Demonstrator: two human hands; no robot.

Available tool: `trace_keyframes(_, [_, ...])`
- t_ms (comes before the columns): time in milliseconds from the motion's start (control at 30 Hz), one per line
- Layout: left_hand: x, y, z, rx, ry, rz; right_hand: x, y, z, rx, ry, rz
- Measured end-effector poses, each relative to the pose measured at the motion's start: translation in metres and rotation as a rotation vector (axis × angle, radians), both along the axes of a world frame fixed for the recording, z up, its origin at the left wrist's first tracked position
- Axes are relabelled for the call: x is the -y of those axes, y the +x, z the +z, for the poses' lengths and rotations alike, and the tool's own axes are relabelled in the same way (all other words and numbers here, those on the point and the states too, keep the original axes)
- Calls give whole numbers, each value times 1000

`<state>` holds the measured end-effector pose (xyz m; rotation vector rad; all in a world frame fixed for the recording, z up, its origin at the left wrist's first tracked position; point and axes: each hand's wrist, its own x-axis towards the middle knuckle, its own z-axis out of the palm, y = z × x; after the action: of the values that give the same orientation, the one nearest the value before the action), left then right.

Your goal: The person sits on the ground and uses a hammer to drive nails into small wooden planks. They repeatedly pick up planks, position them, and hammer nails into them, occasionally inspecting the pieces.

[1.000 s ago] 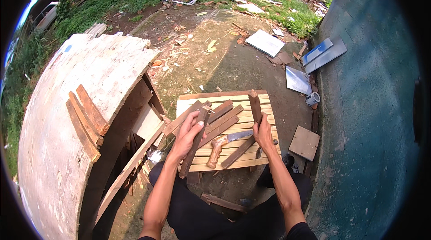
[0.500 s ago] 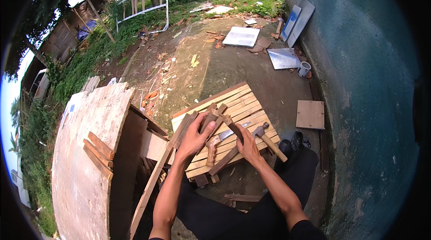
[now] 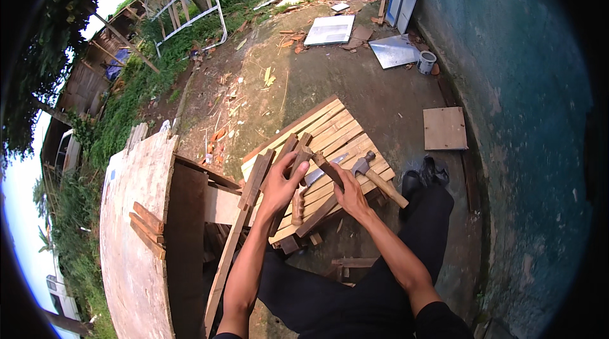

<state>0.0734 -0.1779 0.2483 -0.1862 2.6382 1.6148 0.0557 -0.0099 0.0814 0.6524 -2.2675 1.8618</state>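
Observation:
My left hand (image 3: pixel 279 185) is closed round a short brown wood block (image 3: pixel 303 156) over a slatted wooden bench (image 3: pixel 346 124). Between thumb and fingers, my right hand (image 3: pixel 351 195) grips another dark wood block (image 3: pixel 328 168); the two blocks' upper ends are close together. Below them lies a handsaw (image 3: pixel 297 207) with a wooden handle, its blade partly hidden by the hands and blocks. A claw hammer (image 3: pixel 386 187) rests on the bench right of my right hand. Left of my left hand, more wood pieces (image 3: pixel 255 180) lie at the bench's edge.
On my left stands a worn plywood-topped table (image 3: pixel 136 167) bearing several wood strips (image 3: pixel 148 226). A long wood strip (image 3: pixel 222 269) slants beside my left arm. To the right are a square board (image 3: pixel 445 129), a metal can (image 3: pixel 426 62) and a blue-green wall (image 3: pixel 526 148).
My view has turned a little, shifting the surroundings. Both hands still grip their wood blocks, and the block ends look slightly further apart. Saw and hammer stay on the bench.

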Motion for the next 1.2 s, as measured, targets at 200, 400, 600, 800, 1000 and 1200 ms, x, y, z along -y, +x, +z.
trace_keyframes(200, [-14,-5,-2,-60,-34,1,-2,1,-1,30,-24,4])
trace_keyframes(400, [-20,-6,6,-42,-130,19,-2,1,-2,22,-28,5])
trace_keyframes(600, [-22,-6,10,60,-105,71,-2,2,-4,62,-29,10])
trace_keyframes(800, [-22,-10,8,-16,-159,35,-2,2,-4,52,-26,9])
trace_keyframes(1000, [-21,-10,10,-19,-261,24,0,3,-4,65,-35,10])
trace_keyframes(1200, [-27,-14,11,-54,-395,25,2,2,-7,84,-31,-3])
